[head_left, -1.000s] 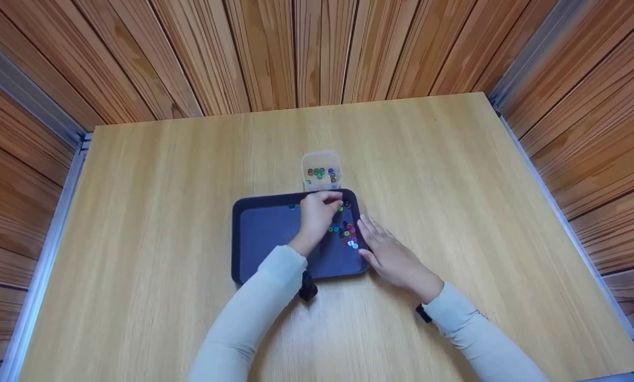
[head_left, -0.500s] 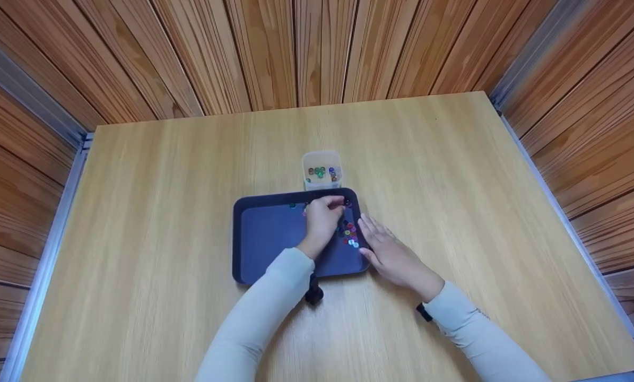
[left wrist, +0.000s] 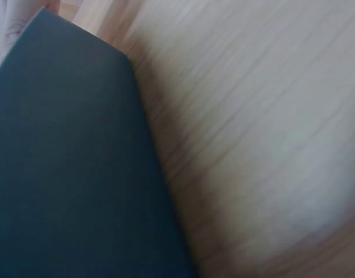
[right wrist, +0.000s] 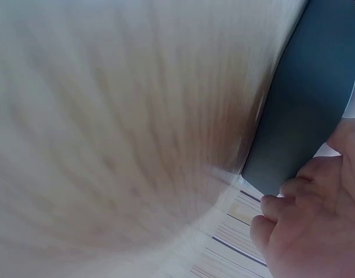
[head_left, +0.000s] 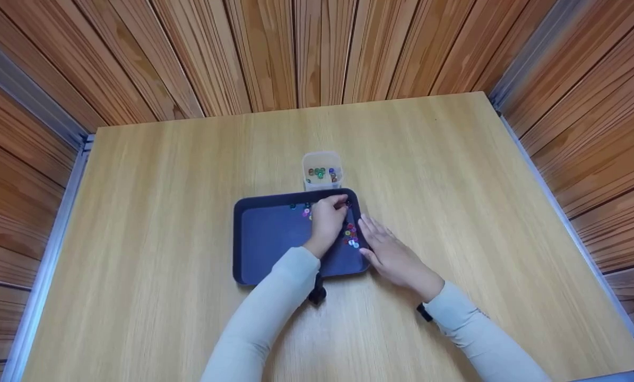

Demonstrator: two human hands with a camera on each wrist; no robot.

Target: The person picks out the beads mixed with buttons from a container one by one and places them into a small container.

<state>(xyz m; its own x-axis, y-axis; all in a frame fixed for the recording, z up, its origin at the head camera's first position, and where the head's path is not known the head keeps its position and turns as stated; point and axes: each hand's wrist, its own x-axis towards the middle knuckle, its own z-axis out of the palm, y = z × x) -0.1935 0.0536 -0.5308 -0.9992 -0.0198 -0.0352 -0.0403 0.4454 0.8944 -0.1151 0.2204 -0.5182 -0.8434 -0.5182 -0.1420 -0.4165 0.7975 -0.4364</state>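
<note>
My left hand [head_left: 326,223] reaches into the dark blue tray [head_left: 266,244] near its far right corner, with thumb and index fingertip close together. Whether a bead is pinched there I cannot tell. Small coloured beads [head_left: 351,233] lie clustered along the tray's right side. A few more beads [head_left: 306,211] lie just left of the hand, partly covered by it. My right hand [head_left: 393,260] rests against the tray's right wall, fingers extended along it. In the right wrist view, that hand's fingers [right wrist: 304,202] lie by the tray's outer wall [right wrist: 307,87].
Behind the tray stands a clear plastic container [head_left: 322,159] with several green, brown and blue beads in it. The wooden table [head_left: 152,212] is bordered by wood-patterned walls [head_left: 317,53] at the back and sides. A black wrist camera [head_left: 317,294] hangs under the left wrist.
My left hand has slid a little to the right inside the tray, uncovering pink and dark beads on its left and covering others. The right hand has stayed in place.
</note>
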